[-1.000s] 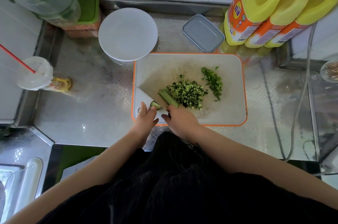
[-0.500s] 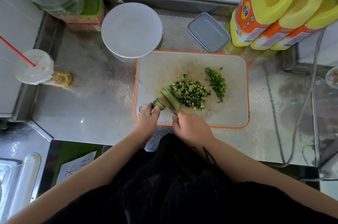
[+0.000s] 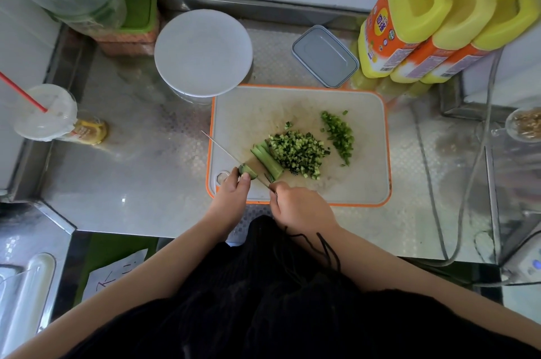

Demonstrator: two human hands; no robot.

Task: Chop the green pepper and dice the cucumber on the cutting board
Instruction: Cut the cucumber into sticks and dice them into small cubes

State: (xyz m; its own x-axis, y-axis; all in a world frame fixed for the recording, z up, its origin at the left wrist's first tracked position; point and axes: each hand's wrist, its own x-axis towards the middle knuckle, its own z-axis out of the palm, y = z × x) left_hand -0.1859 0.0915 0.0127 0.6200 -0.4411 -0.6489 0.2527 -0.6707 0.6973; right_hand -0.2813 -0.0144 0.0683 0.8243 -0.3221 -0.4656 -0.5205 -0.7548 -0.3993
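A steel worktop (image 3: 140, 183) carries an orange-rimmed cutting board (image 3: 366, 183). Behind the board stand a white-lidded round container (image 3: 203, 52), a grey lidded box (image 3: 325, 56) and three yellow bottles (image 3: 433, 27). A lidded cup with a red straw (image 3: 45, 112) stands at the left edge.

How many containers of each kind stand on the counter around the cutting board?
Yellow jugs: 3
Lidded cup with red straw: 1
Round white-lidded tub: 1
Grey rectangular lidded box: 1
Green-lidded box: 1
Total: 7

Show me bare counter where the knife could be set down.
Bare steel counter lies left of the cutting board, between the straw cup and round white lid. Crowded by the yellow bottles and cable.
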